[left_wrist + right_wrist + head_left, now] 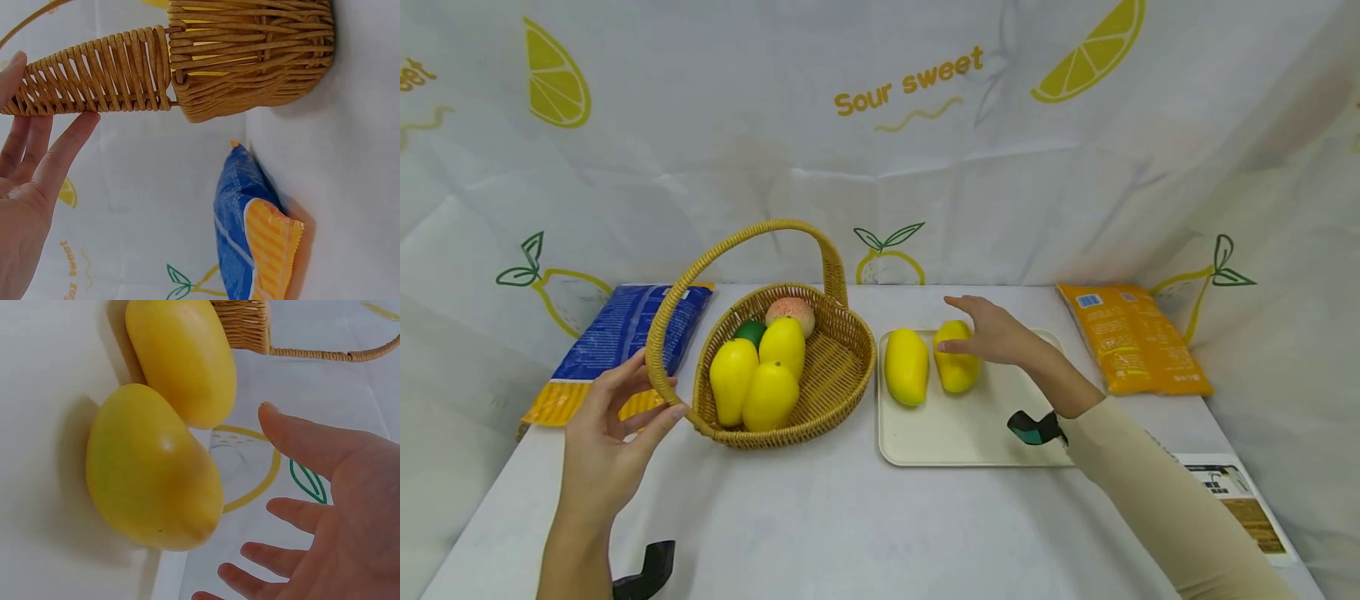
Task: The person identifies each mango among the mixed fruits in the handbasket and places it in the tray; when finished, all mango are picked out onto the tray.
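My left hand [602, 446] grips the lower handle of a wicker basket [850, 358], thumb on one side and fingers on the other. Three yellow mangoes [772, 396], a green fruit [750, 331] and a pinkish peach [791, 314] lie inside it. On a cream tray [966, 442] to the right rest two more mangoes. My right hand [997, 333] hovers over the right mango [957, 377], fingers spread and holding nothing. In the right wrist view a gap separates that hand from the near mango [150, 472]; the left mango [907, 367] lies beside it.
Behind the basket's left side lies a blue and yellow bag [617, 329]. An orange bag [1135, 342] lies behind the tray on the right. A white printed packet [1243, 508] is partly hidden by my right sleeve. A white patterned curtain [737, 150] backs the table.
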Available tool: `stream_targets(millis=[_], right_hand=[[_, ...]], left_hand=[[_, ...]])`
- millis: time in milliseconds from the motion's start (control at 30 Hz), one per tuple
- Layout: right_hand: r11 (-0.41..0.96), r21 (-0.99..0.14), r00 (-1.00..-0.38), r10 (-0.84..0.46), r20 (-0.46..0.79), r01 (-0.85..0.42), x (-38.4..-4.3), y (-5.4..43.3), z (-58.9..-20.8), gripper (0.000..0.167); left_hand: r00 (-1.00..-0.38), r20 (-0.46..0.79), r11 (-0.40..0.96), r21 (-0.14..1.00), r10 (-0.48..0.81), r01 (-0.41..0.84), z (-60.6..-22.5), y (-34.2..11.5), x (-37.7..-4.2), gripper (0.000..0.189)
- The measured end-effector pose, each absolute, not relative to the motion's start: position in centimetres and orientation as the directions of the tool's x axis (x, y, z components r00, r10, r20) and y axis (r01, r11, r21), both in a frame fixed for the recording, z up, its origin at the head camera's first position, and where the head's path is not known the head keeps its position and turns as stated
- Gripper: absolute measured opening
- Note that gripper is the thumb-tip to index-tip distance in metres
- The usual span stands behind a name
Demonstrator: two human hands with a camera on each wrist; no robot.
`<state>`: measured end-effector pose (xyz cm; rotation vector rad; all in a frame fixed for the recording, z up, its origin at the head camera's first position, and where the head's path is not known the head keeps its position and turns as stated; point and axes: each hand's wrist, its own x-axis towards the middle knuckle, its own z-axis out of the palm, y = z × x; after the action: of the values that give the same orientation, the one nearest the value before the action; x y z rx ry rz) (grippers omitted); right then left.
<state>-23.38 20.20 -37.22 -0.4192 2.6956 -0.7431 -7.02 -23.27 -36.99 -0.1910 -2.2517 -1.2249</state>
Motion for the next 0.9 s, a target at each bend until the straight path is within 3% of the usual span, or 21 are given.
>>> stream_targets(millis=[500, 900], right_hand=[[0.784, -0.566, -0.905, -0.4, -0.146, -0.255, -23.5, 18.8, -34.8, 0.085], [0.649, -0.657, -0.85, -0.526, -0.024, -0.383, -23.1, 16.5, -32.9, 0.082]], left_hand=[[-0.831, 0.538, 0.579, 0.725, -0.137, 0.373, -37.1, -23.2, -7.1, 0.084], [-0.827, 0.549, 0.568, 0.72, -0.117, 0.398, -37.3, -23.4, -7.1, 0.083]])
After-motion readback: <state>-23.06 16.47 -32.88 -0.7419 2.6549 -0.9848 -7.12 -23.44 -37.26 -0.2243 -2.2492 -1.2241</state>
